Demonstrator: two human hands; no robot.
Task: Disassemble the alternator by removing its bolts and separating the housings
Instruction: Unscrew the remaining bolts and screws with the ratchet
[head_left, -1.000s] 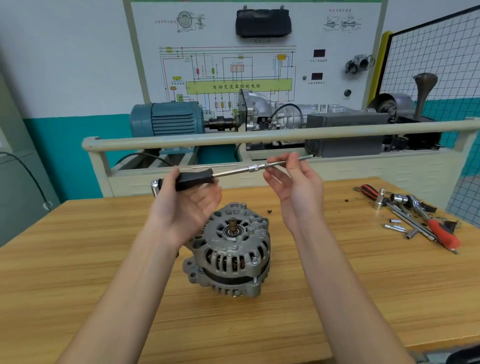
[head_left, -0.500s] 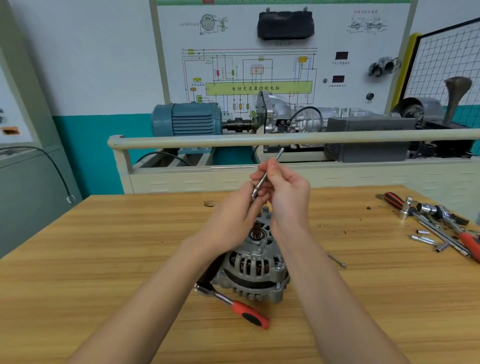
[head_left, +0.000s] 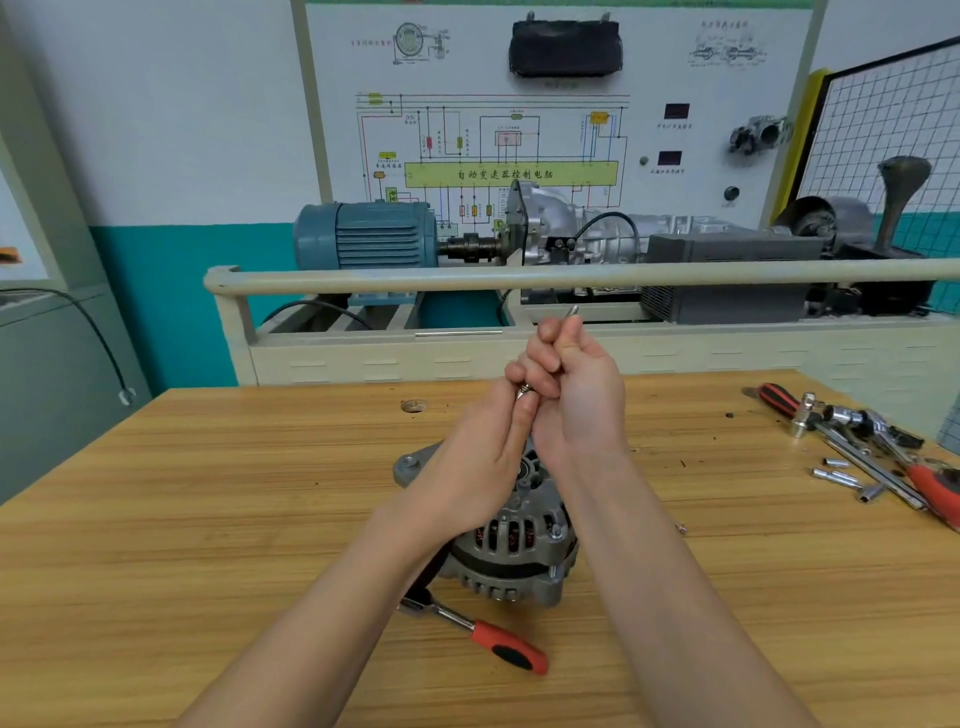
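Wooden workbench (head_left: 208, 519) is carrying the alternator (head_left: 511, 551) at its middle, under two hands raised together over it.

Right hand (head_left: 576, 395) is curling round a long bolt (head_left: 573, 310) whose threaded tip is poking out above the fist; left hand (head_left: 483, 457) is pinching its lower end, fingers pressed against the right; a loosened grip is likely to be dropping the bolt onto the housing or letting it roll toward the bench edge; the ratchet (head_left: 498, 639) is lying just beside the alternator at the near side, where a lowering forearm could be knocking it; open wood is lying to the left; loose sockets and tools (head_left: 857, 452) are crowding the far right; a rail (head_left: 519, 278) is closing off the back.
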